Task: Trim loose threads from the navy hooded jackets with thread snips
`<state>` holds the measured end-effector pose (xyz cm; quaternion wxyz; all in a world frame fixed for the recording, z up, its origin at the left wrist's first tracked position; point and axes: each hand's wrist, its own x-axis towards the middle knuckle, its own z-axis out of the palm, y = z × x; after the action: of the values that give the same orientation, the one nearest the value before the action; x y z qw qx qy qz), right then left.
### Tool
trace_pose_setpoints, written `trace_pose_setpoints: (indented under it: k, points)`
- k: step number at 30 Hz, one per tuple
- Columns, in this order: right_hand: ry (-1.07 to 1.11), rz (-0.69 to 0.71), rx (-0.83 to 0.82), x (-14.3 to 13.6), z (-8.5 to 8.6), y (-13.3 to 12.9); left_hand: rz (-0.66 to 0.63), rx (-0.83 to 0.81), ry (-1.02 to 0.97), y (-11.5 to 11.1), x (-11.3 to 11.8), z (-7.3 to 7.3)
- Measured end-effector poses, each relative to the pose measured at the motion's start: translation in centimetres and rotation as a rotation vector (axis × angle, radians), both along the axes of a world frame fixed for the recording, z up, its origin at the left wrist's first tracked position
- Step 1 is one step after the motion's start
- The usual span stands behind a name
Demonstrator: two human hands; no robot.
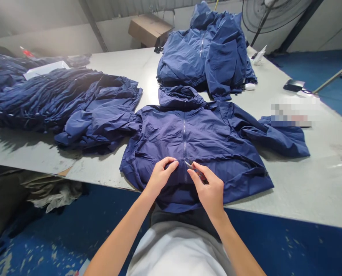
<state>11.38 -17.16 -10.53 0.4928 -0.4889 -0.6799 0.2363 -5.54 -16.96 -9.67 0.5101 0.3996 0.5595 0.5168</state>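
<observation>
While it lies centre-frame, navy jacket (205, 130): on the tabletop (291, 188)
Left hand (161, 174): grip pinching its front
Right hand (208, 182): grip closed on a pointed tool (189, 165)
Cardboard box (149, 28), upper centre: contents hidden

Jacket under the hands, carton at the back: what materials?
Jacket: probably thin woven synthetic, slight sheen, crisp small creases; its zipper looks metallic, though shiny plastic is possible. Carton: likely cardboard, matte brown, flat folded panels.
</observation>
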Motion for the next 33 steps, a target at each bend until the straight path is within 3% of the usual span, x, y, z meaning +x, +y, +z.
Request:
trace_pose_setpoints:
  k: [5, 10, 23, 33]
  points:
    - [-0.11, 0.12, 0.049, 1.2, 0.5, 0.1, 0.016, -0.074, -0.219, -0.4, 0.4, 1.3]
    - [-0.171, 0.161, 0.124, 1.7, 1.2, -0.1, 0.074, -0.114, -0.335, -0.8, 0.6, 1.7]
    - [-0.288, 0.207, 0.198, 2.7, 1.4, 0.5, 0.112, -0.062, -0.249, -1.1, 1.2, 2.2]
    - [-0.385, 0.267, 0.173, 2.9, 2.5, 1.0, 0.075, -0.026, -0.231, -0.8, 0.6, 0.9]
